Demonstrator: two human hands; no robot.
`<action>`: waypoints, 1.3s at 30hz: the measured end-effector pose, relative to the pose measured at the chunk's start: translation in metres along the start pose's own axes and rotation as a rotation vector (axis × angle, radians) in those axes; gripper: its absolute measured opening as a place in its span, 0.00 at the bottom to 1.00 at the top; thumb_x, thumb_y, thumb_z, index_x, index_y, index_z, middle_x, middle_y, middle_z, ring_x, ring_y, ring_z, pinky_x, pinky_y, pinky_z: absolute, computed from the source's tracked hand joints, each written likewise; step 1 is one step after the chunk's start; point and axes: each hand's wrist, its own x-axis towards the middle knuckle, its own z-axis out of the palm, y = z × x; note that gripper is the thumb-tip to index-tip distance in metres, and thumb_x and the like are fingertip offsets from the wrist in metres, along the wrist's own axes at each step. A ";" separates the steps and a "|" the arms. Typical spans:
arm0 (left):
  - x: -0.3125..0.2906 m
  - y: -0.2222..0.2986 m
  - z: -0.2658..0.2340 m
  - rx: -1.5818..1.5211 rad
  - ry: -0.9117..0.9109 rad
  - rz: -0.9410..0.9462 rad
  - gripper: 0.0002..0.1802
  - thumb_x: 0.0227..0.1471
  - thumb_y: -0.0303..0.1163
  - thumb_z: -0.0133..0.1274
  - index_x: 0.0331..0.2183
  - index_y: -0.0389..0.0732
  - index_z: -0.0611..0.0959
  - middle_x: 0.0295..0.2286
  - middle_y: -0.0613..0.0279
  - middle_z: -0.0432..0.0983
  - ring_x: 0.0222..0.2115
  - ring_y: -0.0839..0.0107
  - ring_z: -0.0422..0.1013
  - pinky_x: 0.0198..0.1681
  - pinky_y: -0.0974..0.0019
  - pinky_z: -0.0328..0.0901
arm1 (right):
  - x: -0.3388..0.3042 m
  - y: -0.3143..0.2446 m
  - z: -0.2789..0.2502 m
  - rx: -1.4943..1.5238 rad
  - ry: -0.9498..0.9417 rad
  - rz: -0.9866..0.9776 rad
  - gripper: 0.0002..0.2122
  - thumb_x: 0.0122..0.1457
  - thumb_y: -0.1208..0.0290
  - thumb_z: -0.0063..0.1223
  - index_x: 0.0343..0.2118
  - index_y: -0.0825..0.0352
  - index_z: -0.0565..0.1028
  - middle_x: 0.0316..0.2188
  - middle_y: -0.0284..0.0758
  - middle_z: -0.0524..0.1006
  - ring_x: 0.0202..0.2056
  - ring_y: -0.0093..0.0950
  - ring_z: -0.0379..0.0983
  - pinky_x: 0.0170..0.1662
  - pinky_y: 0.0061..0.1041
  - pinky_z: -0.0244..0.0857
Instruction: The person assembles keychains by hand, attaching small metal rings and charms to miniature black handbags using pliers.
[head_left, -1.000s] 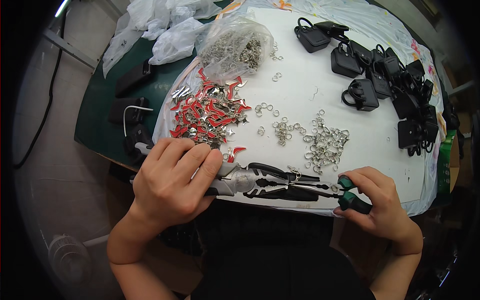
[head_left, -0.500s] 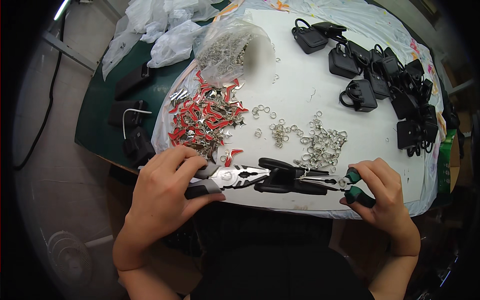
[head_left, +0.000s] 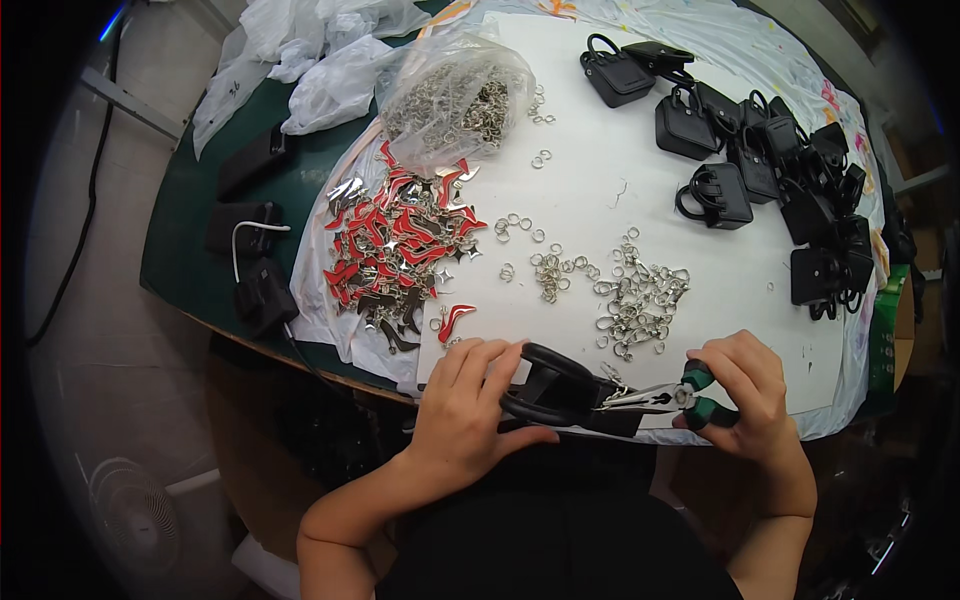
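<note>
My left hand [head_left: 462, 410] grips the left end of a small black handbag [head_left: 562, 388] at the near edge of the table. Closed round the green handles of needle-nose pliers [head_left: 688, 398], my right hand [head_left: 748, 395] points their jaws left onto the bag's right part. A silver metal clasp [head_left: 613, 376] shows beside the jaw tips; what exactly the jaws pinch is too small to tell. Just beyond the bag lie silver lobster clasps [head_left: 640, 300] and loose rings [head_left: 550, 272]. One red shoe-shaped charm [head_left: 456, 322] lies near my left hand.
A heap of red shoe and silver star charms [head_left: 400, 240] covers the left of the white board [head_left: 580, 180]. Behind it is a clear bag of rings [head_left: 455, 105]. More small black handbags [head_left: 720, 195] cluster at the right. Black boxy devices [head_left: 240, 230] sit at the far left.
The grey-handled pliers have left view from my left hand, which has moved right and now grips the handbag itself. The right hand with the green pliers has shifted slightly left and down.
</note>
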 end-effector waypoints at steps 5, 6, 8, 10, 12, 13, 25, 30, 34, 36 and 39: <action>0.010 -0.010 -0.001 -0.967 -0.166 -0.152 0.37 0.39 0.37 0.73 0.49 0.36 0.73 0.43 0.54 0.75 0.41 0.60 0.75 0.46 0.63 0.69 | 0.001 -0.007 0.006 0.214 -0.070 0.146 0.27 0.37 0.68 0.72 0.43 0.71 0.76 0.35 0.40 0.76 0.32 0.36 0.72 0.35 0.30 0.67; 0.014 -0.012 -0.003 -0.870 -0.091 -0.133 0.32 0.39 0.33 0.72 0.45 0.37 0.75 0.40 0.55 0.77 0.36 0.64 0.77 0.40 0.66 0.70 | -0.004 -0.001 0.005 0.237 -0.072 0.192 0.27 0.37 0.70 0.72 0.44 0.71 0.76 0.36 0.41 0.76 0.33 0.37 0.73 0.38 0.31 0.68; 0.025 -0.020 -0.013 -0.667 -0.016 -0.076 0.28 0.40 0.31 0.71 0.44 0.37 0.76 0.38 0.56 0.78 0.36 0.64 0.77 0.40 0.67 0.70 | -0.022 0.015 0.005 0.204 -0.023 0.388 0.26 0.39 0.74 0.70 0.45 0.71 0.75 0.40 0.43 0.75 0.40 0.40 0.72 0.45 0.33 0.67; 0.035 -0.023 -0.021 -0.452 -0.037 -0.045 0.27 0.39 0.21 0.70 0.43 0.37 0.76 0.40 0.57 0.78 0.40 0.70 0.77 0.45 0.69 0.71 | -0.054 0.042 0.016 -0.025 0.190 0.625 0.25 0.45 0.74 0.66 0.48 0.71 0.73 0.42 0.43 0.74 0.43 0.40 0.72 0.48 0.34 0.65; 0.041 -0.027 -0.016 -0.302 -0.040 0.051 0.28 0.38 0.22 0.69 0.44 0.37 0.76 0.39 0.57 0.78 0.40 0.68 0.77 0.45 0.69 0.70 | -0.077 0.062 0.025 -0.241 0.286 0.716 0.24 0.48 0.73 0.65 0.50 0.71 0.73 0.44 0.42 0.73 0.45 0.40 0.70 0.53 0.36 0.60; 0.043 -0.030 -0.013 -0.227 -0.037 0.100 0.29 0.38 0.23 0.69 0.44 0.38 0.76 0.39 0.57 0.78 0.39 0.67 0.78 0.45 0.69 0.70 | -0.083 0.068 0.027 -0.356 0.281 0.698 0.25 0.49 0.72 0.65 0.51 0.71 0.72 0.45 0.42 0.73 0.46 0.40 0.70 0.54 0.37 0.58; 0.050 -0.058 -0.052 -0.195 0.146 -0.006 0.22 0.42 0.28 0.67 0.42 0.37 0.80 0.37 0.55 0.79 0.38 0.59 0.74 0.42 0.60 0.67 | 0.090 0.041 0.075 0.072 0.167 0.139 0.08 0.52 0.72 0.62 0.35 0.65 0.80 0.35 0.33 0.79 0.38 0.34 0.72 0.46 0.31 0.61; 0.089 -0.093 -0.065 0.111 0.200 0.074 0.12 0.47 0.22 0.61 0.38 0.36 0.85 0.38 0.57 0.79 0.41 0.61 0.72 0.47 0.63 0.65 | 0.128 0.056 0.117 0.184 0.084 0.200 0.08 0.50 0.69 0.65 0.32 0.64 0.81 0.35 0.33 0.78 0.39 0.34 0.72 0.46 0.33 0.64; 0.115 -0.108 -0.070 0.319 0.051 0.224 0.15 0.45 0.25 0.62 0.39 0.39 0.86 0.38 0.61 0.78 0.43 0.61 0.70 0.49 0.61 0.65 | 0.130 0.053 0.120 0.250 0.061 0.242 0.05 0.51 0.71 0.63 0.30 0.65 0.81 0.31 0.34 0.79 0.36 0.34 0.73 0.43 0.32 0.66; 0.123 -0.107 -0.070 0.367 -0.047 0.260 0.12 0.44 0.27 0.63 0.35 0.39 0.86 0.36 0.62 0.78 0.41 0.62 0.70 0.48 0.60 0.65 | 0.123 0.050 0.114 0.346 0.061 0.342 0.05 0.52 0.73 0.63 0.31 0.65 0.81 0.28 0.35 0.80 0.33 0.32 0.75 0.41 0.30 0.68; 0.132 -0.107 -0.073 0.423 -0.152 0.221 0.09 0.43 0.27 0.64 0.32 0.38 0.85 0.34 0.62 0.78 0.40 0.63 0.70 0.45 0.59 0.65 | 0.110 0.042 0.104 0.502 0.153 0.405 0.04 0.52 0.74 0.63 0.31 0.67 0.81 0.26 0.36 0.81 0.28 0.29 0.77 0.35 0.26 0.69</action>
